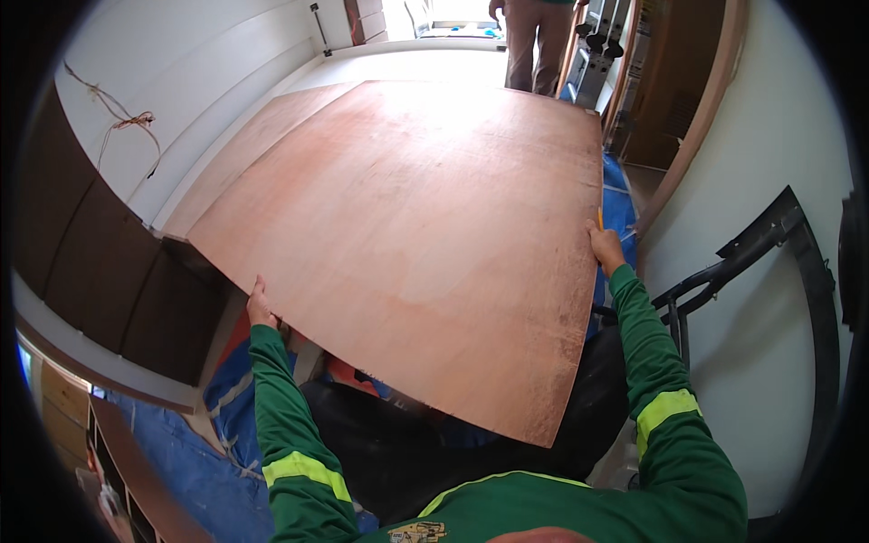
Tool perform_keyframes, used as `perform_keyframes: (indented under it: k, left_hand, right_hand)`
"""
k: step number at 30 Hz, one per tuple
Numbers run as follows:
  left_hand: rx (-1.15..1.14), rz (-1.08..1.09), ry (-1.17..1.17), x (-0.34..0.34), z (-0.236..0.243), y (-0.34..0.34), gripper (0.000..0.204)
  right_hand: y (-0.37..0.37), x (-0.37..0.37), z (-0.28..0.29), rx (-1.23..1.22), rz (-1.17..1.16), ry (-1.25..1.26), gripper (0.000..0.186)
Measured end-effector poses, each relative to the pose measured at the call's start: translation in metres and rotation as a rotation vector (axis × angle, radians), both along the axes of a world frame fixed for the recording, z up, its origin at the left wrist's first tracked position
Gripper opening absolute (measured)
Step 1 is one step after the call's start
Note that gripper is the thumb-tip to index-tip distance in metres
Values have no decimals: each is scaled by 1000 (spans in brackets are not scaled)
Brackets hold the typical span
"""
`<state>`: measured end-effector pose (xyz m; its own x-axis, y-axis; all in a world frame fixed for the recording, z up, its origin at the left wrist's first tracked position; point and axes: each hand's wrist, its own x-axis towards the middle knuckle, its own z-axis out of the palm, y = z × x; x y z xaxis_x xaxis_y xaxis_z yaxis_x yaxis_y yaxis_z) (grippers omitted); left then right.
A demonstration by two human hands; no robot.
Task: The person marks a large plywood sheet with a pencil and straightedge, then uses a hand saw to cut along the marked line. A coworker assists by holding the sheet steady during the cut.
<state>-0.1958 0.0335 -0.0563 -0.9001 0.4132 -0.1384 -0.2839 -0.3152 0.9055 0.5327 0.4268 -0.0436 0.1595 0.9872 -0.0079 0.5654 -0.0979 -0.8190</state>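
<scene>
A large reddish-brown plywood sheet [398, 226] spreads out in front of me, its near corner pointing toward my body. My left hand [262, 306] grips its near left edge, thumb side up and the other fingers mostly hidden underneath. On the right edge, my right hand [605, 244] is closed round the sheet. A thin yellow pencil [599, 218] sticks up from that hand, along the edge. Beneath the far left part of this sheet lies another plywood sheet [262, 122], partly covered.
Another person [540, 41] stands beyond the far edge. Black metal frame [769, 235] parts lean by the right wall. A blue tarp [172, 452] covers floor at lower left. Dark brown panels [109, 271] stand at left, and loose wires [136, 119] hang from the white wall.
</scene>
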Motion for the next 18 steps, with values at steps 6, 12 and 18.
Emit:
perform_keyframes:
  k: [6, 12, 18]
  left_hand:
    - [-138, 89, 44, 40, 25, -12, 52]
    - [-11, -2, 108, 34, 51, -41, 54]
    - [-92, -38, 114, -5, 24, -37, 63]
  right_hand:
    - [4, 5, 11, 38, -140, -295, 77]
    - [4, 4, 6, 45, -92, -179, 73]
    - [33, -28, 25, 130, -54, -101, 68]
